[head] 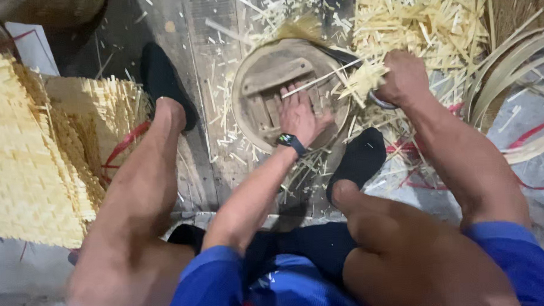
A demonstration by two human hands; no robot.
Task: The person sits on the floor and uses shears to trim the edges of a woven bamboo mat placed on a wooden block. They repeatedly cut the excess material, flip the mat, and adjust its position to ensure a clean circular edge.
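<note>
A round wooden chopping block (255,90) with slats on top sits on the floor between my feet. My left hand (299,114), with a dark watch on its wrist, lies flat on the block, fingers spread, touching a thin bamboo stick (318,82). At the block's right edge my right hand (403,77) is closed on a bundle of short pale bamboo sticks (361,80), and a curved dark blade (341,54) runs from that hand across the block's far rim.
Stacked rows of cut bamboo sticks (37,149) fill the left side. A loose heap of sticks (424,18) lies at the back right beside coiled bamboo strips (510,66). Red cord (124,143) lies on the floor. My black-socked feet (161,78) flank the block.
</note>
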